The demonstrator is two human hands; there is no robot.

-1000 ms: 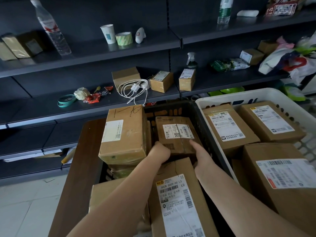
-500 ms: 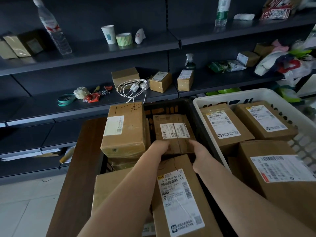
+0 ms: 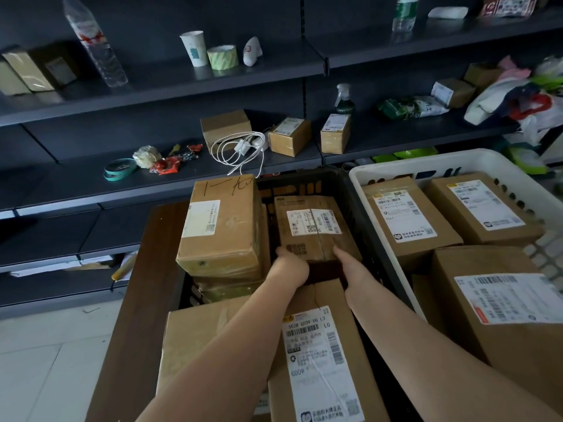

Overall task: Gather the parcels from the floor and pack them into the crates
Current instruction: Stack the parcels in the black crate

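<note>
A black crate [image 3: 332,181] on a brown table holds several cardboard parcels. My left hand [image 3: 291,264] and my right hand [image 3: 345,260] grip the near edge of a small taped parcel [image 3: 313,228] with a white label, at the crate's far right. To its left a taller parcel [image 3: 222,226] with handwriting sits on top of another. In front, a long labelled parcel [image 3: 320,354] lies under my forearms. A white crate [image 3: 396,162] on the right holds several labelled parcels [image 3: 405,220].
Dark shelving [image 3: 170,83] runs behind the crates with small boxes [image 3: 289,135], a white cable [image 3: 240,150], tape rolls, a cup, bottles and bags. The brown table [image 3: 146,284] edge is at left, with white tiled floor [image 3: 45,360] beyond it.
Both hands have drawn slightly together and nearer on the small parcel's front edge, and the parcel sits lower in the black crate. The view has shifted a little.
</note>
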